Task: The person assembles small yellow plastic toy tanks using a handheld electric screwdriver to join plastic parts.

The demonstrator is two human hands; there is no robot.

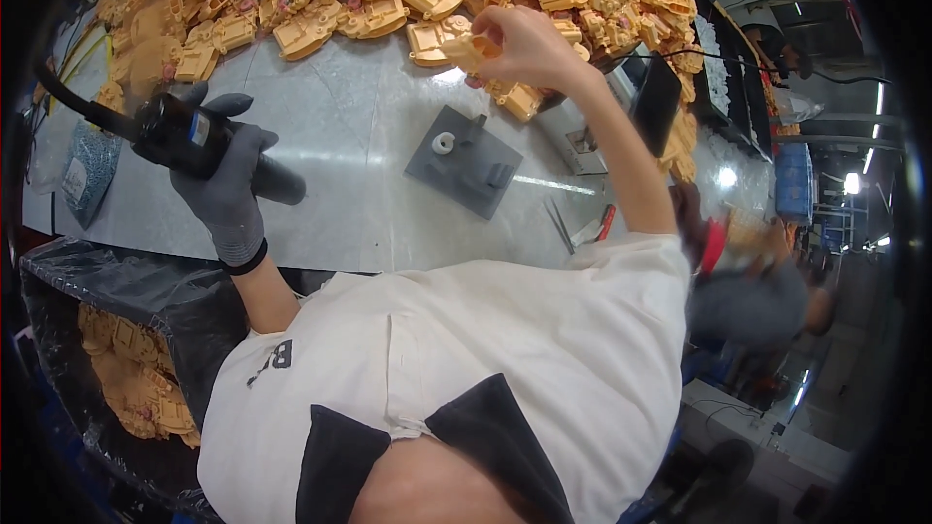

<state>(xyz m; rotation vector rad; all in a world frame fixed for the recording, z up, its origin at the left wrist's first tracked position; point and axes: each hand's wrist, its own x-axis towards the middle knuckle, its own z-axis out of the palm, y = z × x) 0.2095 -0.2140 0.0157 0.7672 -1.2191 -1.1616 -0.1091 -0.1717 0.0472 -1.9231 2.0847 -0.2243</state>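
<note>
My left hand (221, 189), in a grey glove, wraps around a black cylindrical tool (202, 146) with a thick cable-like black end curving up to the left. Its exact kind does not show clearly. My bare right hand (532, 50) is closed on a yellow-orange moulded plastic part (468, 50) at the near edge of a heap of similar parts (325, 0). Between my hands, a flat dark grey fixture (464, 163) lies tilted on the metal table, with a small white ring (443, 144) standing on it.
Tweezers (559, 225) and a red-handled tool (608, 223) lie near the table's front edge. A box lined with black plastic (184, 301) holds more parts at lower left. A bag of small bluish pieces (89, 175) stands far left. Another person (748, 301) is at the right.
</note>
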